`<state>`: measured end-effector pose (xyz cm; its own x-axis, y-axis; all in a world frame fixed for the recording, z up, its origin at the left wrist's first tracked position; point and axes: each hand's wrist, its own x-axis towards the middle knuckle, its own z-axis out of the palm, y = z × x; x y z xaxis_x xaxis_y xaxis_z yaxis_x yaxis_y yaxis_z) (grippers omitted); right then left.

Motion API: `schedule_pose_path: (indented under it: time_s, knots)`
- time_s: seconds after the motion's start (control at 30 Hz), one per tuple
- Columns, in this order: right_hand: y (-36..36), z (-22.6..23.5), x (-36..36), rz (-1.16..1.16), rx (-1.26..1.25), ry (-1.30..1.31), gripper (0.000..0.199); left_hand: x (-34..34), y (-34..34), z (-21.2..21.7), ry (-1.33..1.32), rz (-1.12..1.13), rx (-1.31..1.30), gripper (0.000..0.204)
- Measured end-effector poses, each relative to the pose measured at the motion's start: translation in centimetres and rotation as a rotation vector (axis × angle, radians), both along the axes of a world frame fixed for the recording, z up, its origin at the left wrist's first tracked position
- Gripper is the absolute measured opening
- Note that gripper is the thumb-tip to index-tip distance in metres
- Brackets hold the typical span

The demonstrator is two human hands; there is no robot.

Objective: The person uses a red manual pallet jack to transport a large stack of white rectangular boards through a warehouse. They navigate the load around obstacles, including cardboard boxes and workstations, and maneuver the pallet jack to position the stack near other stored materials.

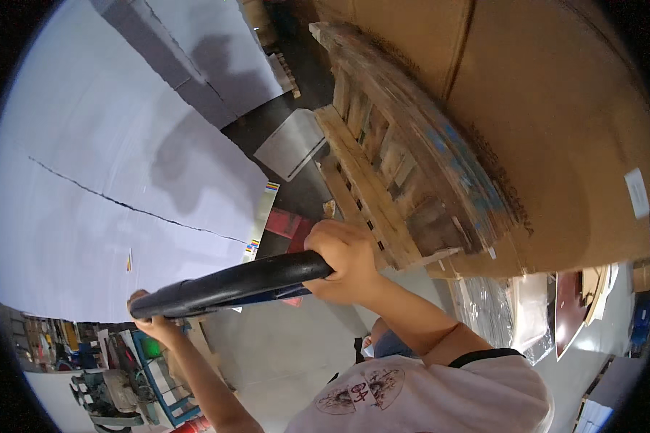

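Head view, looking down past the person's chest: both hands are on a thick black rounded bar handle [231, 287], which runs nearly level across the lower middle of the picture, its long axis climbing slightly from the person's left to their right. The right hand [347, 261] is closed around the bar's higher, right end, fingers wrapped over the top and the thumb side underneath, with the forearm reaching in from the white printed shirt [426, 397] at the bottom edge. The left hand [154, 325] holds the lower, left end from below; only a few fingers show past the black tube, so it appears closed on it, though how firmly cannot be told. The bar therefore lies between the two hands and touches both, with the right one sitting farther from the body. Just beyond the right hand stands a worn wooden pallet [390, 173], slats facing the camera, tilted up against large brown cardboard sheets [556, 123]. To the left lie broad white paper sheets [101, 180] with a dark seam across them. A blue metal cart frame [162, 390] shows near the lower left on the grey concrete floor [282, 353].
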<state>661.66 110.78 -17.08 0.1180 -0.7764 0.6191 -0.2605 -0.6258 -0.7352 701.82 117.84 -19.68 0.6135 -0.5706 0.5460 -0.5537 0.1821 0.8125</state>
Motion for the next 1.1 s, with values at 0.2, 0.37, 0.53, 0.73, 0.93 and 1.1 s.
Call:
schedule_pose_path:
  time_s: [0.2,0.37,0.53,0.73,0.93,1.1]
  knots:
    - [-11.3,-1.7,1.4,0.096,-0.02,-0.029,0.034,-1.7,-2.0,-1.3,-0.032,0.253,0.009,0.039]
    - [-16.3,-3.0,3.5,0.1,-0.045,-0.011,0.033,-1.8,-5.7,-2.0,-0.046,0.325,0.05,0.039]
    - [-23.0,-4.4,6.1,0.135,0.032,0.139,0.034,-2.6,-9.6,-2.3,-0.017,0.426,0.015,0.024]
    - [-30.1,-6.7,10.5,-0.045,-0.143,-0.048,0.029,-2.1,-12.7,-2.9,-0.087,0.409,0.086,0.022]
    - [-35.8,-8.7,14.7,-0.059,-0.162,-0.062,0.029,-1.9,-15.8,-3.7,-0.064,0.549,0.122,0.051]
    - [-40.6,-10.7,18.8,-0.024,-0.135,-0.021,0.03,0.0,-17.2,-5.5,-0.155,0.601,0.219,0.046]
